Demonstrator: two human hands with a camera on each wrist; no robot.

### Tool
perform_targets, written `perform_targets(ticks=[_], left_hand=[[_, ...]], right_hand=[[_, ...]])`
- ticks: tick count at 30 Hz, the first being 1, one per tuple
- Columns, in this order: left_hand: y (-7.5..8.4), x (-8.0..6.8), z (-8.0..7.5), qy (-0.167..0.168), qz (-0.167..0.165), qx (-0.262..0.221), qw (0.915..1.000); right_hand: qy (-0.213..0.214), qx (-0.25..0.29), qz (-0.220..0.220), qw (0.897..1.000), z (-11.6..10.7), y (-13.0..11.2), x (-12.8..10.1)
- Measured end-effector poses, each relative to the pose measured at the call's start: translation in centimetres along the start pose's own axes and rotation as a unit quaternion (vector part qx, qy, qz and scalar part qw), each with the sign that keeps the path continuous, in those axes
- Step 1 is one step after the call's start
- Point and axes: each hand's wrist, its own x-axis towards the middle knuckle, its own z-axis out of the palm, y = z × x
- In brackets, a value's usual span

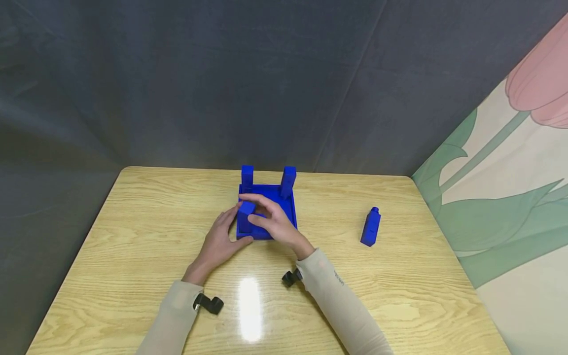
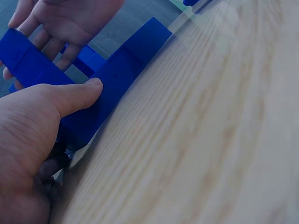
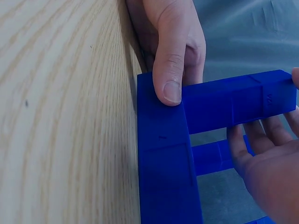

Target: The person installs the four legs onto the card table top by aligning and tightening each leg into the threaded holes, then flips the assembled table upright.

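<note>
A blue square tray-like base (image 1: 291, 213) lies on the table with blue posts standing at three of its corners. My left hand (image 1: 218, 242) grips the base at its front left corner, thumb pressed on the front wall, as the left wrist view shows; its other fingers are mostly hidden. My right hand (image 1: 276, 224) holds the upper part of the front left post (image 1: 245, 219). In the right wrist view its fingers (image 3: 275, 132) lie against that post's side. The rear left post (image 1: 247, 178) and rear right post (image 1: 288, 181) stand untouched.
A loose blue post (image 1: 371, 227) with a narrow peg at one end lies on the wooden table (image 1: 399, 276) to the right. Dark cloth (image 1: 222, 88) hangs behind the table, and a flower-patterned cloth (image 1: 510, 197) hangs at the right.
</note>
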Motion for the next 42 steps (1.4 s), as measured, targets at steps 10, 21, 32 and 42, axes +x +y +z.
perform_targets(ticks=[10, 21, 32, 42], left_hand=[[0.1, 0.1, 0.0, 0.001, -0.010, -0.008, 0.9999], [-0.1, 0.2, 0.1, 0.006, -0.003, -0.007, 1.0000], [0.0, 0.2, 0.1, 0.003, -0.008, -0.006, 0.9999], [0.0, 0.1, 0.2, 0.017, 0.005, -0.003, 0.9998]], right_hand=[[0.044, -0.058, -0.001, 0.997, 0.2, 0.0, 0.0], [0.092, -0.114, -0.004, 0.989, 0.4, -0.1, -0.1], [0.115, -0.136, 0.005, 0.984, 0.9, -0.4, -0.1], [0.159, -0.162, 0.015, 0.974, 2.0, -0.9, -0.2]])
